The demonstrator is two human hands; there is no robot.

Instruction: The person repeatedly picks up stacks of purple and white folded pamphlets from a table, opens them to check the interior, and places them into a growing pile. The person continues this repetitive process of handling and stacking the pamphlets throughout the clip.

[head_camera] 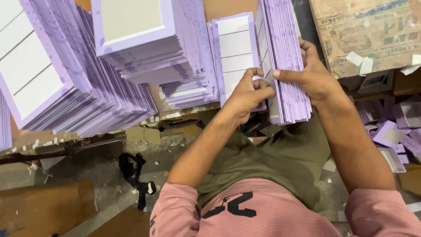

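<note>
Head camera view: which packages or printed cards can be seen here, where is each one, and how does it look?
Cardboard box: top right, brown, dark print, paper scraps on it.
Card bundle: upright at centre, purple edges, right hand holds it.
Single card: beside the bundle, purple border, white panels, left hand pinches it.
Card stacks: left, leaning, purple and white.
Folded small boxes: right edge, purple, piled loosely.

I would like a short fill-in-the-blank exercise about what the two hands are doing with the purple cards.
1. The right hand steadies an upright stack of cards whose colour is ____.
2. The left hand pinches the card at the stack's ____ side.
3. The cardboard box lies to the ____ of the right hand.

Missing words: purple; left; right
</note>
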